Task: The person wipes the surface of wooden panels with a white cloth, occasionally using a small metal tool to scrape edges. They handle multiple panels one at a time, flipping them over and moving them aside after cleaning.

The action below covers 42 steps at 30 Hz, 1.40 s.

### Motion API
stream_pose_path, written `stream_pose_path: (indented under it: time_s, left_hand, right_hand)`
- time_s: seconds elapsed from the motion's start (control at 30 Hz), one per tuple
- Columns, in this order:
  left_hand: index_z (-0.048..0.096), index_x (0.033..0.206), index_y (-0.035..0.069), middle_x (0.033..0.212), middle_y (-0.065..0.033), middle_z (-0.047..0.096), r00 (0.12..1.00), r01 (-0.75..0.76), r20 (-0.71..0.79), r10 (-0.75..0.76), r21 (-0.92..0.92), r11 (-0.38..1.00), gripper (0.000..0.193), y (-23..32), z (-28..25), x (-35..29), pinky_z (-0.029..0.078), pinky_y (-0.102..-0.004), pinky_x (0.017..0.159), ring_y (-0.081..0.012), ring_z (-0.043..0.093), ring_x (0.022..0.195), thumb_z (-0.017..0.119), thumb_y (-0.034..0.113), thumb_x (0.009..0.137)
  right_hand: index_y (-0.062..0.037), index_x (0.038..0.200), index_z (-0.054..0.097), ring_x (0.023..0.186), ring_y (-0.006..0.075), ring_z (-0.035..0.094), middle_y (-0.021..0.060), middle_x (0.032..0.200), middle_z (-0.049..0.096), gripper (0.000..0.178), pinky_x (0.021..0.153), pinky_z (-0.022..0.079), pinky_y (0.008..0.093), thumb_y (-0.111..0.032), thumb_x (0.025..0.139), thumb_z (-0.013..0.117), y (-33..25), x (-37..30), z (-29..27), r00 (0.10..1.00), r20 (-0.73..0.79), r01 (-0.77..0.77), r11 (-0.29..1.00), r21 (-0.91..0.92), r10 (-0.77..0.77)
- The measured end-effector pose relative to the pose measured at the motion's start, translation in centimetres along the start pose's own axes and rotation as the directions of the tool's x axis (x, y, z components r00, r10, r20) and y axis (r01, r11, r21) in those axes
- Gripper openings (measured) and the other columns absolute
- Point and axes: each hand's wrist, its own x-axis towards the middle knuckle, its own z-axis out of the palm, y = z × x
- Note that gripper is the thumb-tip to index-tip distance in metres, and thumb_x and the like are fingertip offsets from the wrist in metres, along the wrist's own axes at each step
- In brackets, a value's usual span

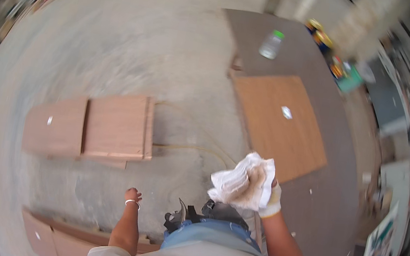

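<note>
My right hand (273, 198), in a white glove, grips a folded white cloth (245, 182) with a brown stain, held near the edge of the dark table. The cloth hides most of the fingers. My left hand (133, 194) is bare, with a white band at the wrist. It hangs over the floor with loosely bent fingers and nothing visible in them. On the table to the right lies a brown wooden panel (283, 127) with a small white label (287, 112).
A clear bottle with a green cap (271, 46) stands on the dark table (336, 204). Stacked brown panels (119, 124) rest low on the left, with a hose (196, 148) running from them across the floor. More panels (48, 237) lie at lower left. Shelves and clutter line the right.
</note>
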Motion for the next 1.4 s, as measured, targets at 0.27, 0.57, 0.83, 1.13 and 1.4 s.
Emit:
stream_pose_path:
  time_s: [0.27, 0.57, 0.83, 1.13, 1.4]
  left_hand:
    - [0.063, 0.122, 0.001, 0.108, -0.0114, 0.074, 0.686, -0.515, 0.675, 0.27, 0.19, 0.836, 0.025, 13.7, 25.9, -3.6, 0.059, -0.0353, 0.065, -0.0217, 0.073, 0.084, 0.053, 0.01, 0.102]
    - [0.069, 0.119, 0.0, 0.098, -0.0128, 0.076, 0.145, -0.895, 0.965, 0.218, 0.033, 0.446, 0.023, 11.3, 45.7, -22.6, 0.059, -0.0324, 0.079, -0.0202, 0.073, 0.083, 0.062, 0.007, 0.098]
    - [0.07, 0.119, 0.005, 0.111, -0.0212, 0.07, -0.203, -0.97, 0.946, 0.252, -0.159, -0.184, 0.031, 17.9, 55.3, -20.6, 0.054, -0.0504, 0.092, -0.0412, 0.067, 0.101, 0.072, 0.014, 0.09]
    - [0.032, 0.153, 0.008, 0.14, -0.0165, 0.056, 0.622, -0.73, 0.665, 0.414, 0.302, 0.613, 0.078, 32.6, 68.1, -4.6, 0.061, -0.056, 0.074, -0.0355, 0.06, 0.12, 0.078, 0.025, 0.092]
    - [0.045, 0.143, 0.019, 0.136, -0.0114, 0.06, 0.724, -0.539, 0.683, 0.095, 0.475, 0.696, 0.057, 35.5, 68.3, -5.6, 0.061, -0.0662, 0.078, -0.0362, 0.064, 0.116, 0.074, 0.016, 0.095]
  right_hand:
    - [-0.0085, 0.149, 0.052, 0.134, 0.0373, 0.055, 0.015, 0.145, 0.059, 0.078, 0.117, 0.042, 0.0564, -0.034, 0.083, 0.084, -4.1, -3.7, -7.3, 0.918, -0.259, 0.369, 0.885, 0.284, -0.299]
    - [-0.0043, 0.147, 0.049, 0.129, 0.0381, 0.06, 0.0183, 0.132, 0.064, 0.07, 0.111, 0.049, 0.058, 0.0, 0.08, 0.067, -5.5, -3.8, -10.5, 0.812, -0.529, 0.417, 0.879, 0.232, -0.245]
    - [-0.0065, 0.141, 0.048, 0.123, 0.0343, 0.063, 0.0176, 0.133, 0.059, 0.056, 0.1, 0.057, 0.0524, -0.002, 0.087, 0.06, -0.3, -0.3, -12.9, 0.419, -0.874, 0.76, 0.622, 0.189, -0.247]
    - [0.0017, 0.117, 0.065, 0.091, 0.0201, 0.065, 0.0056, 0.102, 0.066, 0.035, 0.084, 0.053, 0.0328, -0.004, 0.084, 0.058, 6.1, 1.7, -13.0, -0.463, -0.884, 0.524, 0.784, -0.331, -0.064]
    - [0.0001, 0.1, 0.069, 0.055, 0.0195, 0.062, 0.0077, 0.073, 0.066, 0.024, 0.05, 0.048, 0.0372, -0.014, 0.08, 0.066, 3.2, 6.3, -18.1, -0.426, -0.885, 0.099, 0.963, -0.249, -0.185]
